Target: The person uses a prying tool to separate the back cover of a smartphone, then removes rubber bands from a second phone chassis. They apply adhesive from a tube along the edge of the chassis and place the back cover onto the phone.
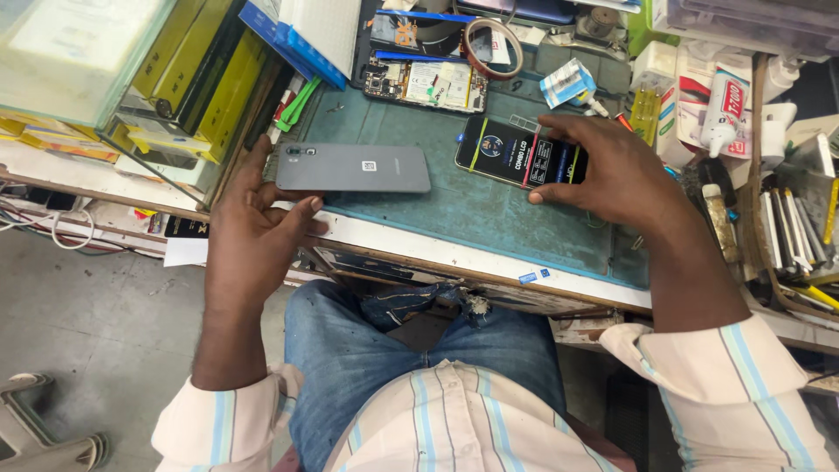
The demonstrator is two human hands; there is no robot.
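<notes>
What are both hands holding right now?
Left hand: closed on the grey phone.
Right hand: closed on the black screen package.

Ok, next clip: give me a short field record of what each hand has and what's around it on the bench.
left hand: holds a grey phone, back side up, at its left end
right hand: grips a black screen part with a printed label
surface: blue-green mat on the bench
behind: opened phone, tape roll, glue tube

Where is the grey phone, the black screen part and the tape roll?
Grey phone [353,168], head view, middle of its back.
Black screen part [511,150], head view, middle of its face.
Tape roll [494,49], head view, its brown ring.
</notes>
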